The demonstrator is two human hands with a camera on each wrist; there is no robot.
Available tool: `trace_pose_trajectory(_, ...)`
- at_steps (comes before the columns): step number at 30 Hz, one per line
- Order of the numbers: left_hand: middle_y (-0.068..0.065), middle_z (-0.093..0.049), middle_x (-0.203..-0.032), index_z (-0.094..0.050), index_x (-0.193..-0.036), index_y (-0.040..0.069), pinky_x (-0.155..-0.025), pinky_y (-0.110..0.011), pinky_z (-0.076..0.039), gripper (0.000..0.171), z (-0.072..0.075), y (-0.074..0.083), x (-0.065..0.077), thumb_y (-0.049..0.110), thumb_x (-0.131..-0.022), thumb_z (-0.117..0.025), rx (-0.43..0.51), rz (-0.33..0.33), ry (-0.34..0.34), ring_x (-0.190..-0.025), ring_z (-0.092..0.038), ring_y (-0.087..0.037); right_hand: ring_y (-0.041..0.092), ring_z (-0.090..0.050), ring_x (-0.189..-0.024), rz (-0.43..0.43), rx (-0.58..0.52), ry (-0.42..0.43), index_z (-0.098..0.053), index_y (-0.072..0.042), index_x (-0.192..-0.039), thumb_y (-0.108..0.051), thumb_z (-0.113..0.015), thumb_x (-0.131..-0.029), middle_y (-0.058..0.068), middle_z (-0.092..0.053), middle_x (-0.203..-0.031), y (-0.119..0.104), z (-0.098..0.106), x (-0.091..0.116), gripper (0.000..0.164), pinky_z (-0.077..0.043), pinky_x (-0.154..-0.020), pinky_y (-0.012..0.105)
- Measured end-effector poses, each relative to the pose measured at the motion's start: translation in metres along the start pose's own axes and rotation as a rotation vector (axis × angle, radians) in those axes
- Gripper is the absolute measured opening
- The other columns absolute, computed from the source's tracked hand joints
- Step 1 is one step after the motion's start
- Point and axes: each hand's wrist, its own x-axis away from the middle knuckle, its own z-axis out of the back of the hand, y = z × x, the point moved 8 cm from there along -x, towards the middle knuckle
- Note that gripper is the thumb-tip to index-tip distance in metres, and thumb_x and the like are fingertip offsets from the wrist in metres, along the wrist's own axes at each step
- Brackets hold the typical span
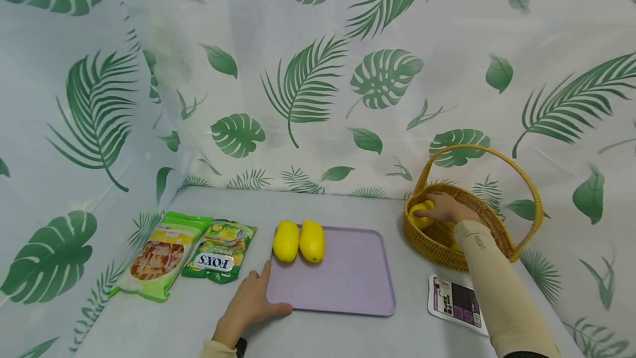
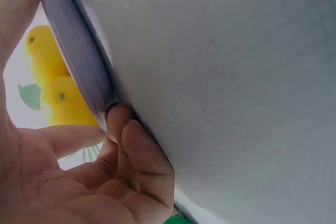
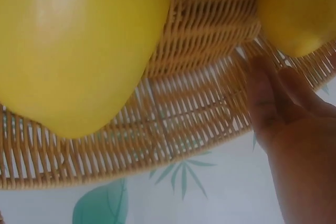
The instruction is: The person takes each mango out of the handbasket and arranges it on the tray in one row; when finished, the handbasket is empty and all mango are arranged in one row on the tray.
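Observation:
Inside the wicker basket (image 1: pixel 437 256) at the right, my right hand (image 1: pixel 449 207) holds a yellow fruit (image 1: pixel 422 215) at the basket's left end, thumb across it. In the right wrist view the fingertips are right at this fruit (image 3: pixel 299 14), partly out of frame. Another yellow fruit (image 3: pixel 73 51) with a pointed tip is close to that camera. My left hand (image 1: pixel 250 298) spreads around the near left corner of a lilac tray (image 1: pixel 343 275), its thumb along the front rim and fingers at the left side. Two long oval yellow fruits (image 1: pixel 286 242) lie side by side on the tray.
Left of the tray lie a green FOX'S pouch (image 1: pixel 218 252) and a larger green-edged food bag (image 1: pixel 161 256). A flat white, black and purple packet (image 1: pixel 456 301) lies beside my right forearm, below the basket. A leaf-printed cloth (image 1: pixel 318 126) closes off the back.

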Motion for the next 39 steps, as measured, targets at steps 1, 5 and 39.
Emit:
trace_pose_trajectory(1, -0.023, -0.057, -0.111, -0.034, -0.154, 0.0, -0.086, -0.049, -0.05, 0.122, 0.0, 0.0, 0.0, 0.061, -0.063, -0.088, 0.001, -0.001, 0.0, -0.089, -0.051, -0.025, 0.061, -0.031, -0.138, -0.012, -0.011, -0.008, -0.031, 0.008, -0.152, -0.065, -0.054, -0.094, 0.041, -0.033, -0.151, 0.002, -0.002, -0.001, 0.097, -0.033, -0.108, 0.071)
trace_pose_trajectory(5, -0.023, -0.058, -0.112, -0.034, -0.154, 0.0, -0.087, -0.049, -0.05, 0.122, -0.001, 0.0, -0.001, 0.06, -0.063, -0.088, 0.003, -0.003, 0.0, -0.09, -0.051, -0.025, 0.057, -0.037, -0.136, -0.038, -0.032, -0.038, -0.033, 0.008, -0.152, -0.071, -0.056, -0.089, 0.039, -0.037, -0.15, 0.008, -0.008, -0.004, 0.103, -0.036, -0.106, 0.069)
trace_pose_trajectory(39, -0.024, -0.057, -0.113, -0.033, -0.155, 0.001, -0.086, -0.049, -0.051, 0.122, 0.001, 0.002, 0.002, 0.059, -0.064, -0.089, -0.004, 0.012, -0.004, -0.089, -0.052, -0.026, 0.063, -0.029, -0.137, 0.004, -0.004, 0.097, -0.025, -0.006, -0.159, -0.071, -0.057, -0.089, 0.039, -0.021, -0.156, -0.001, 0.034, 0.034, 0.101, -0.032, -0.104, 0.077)
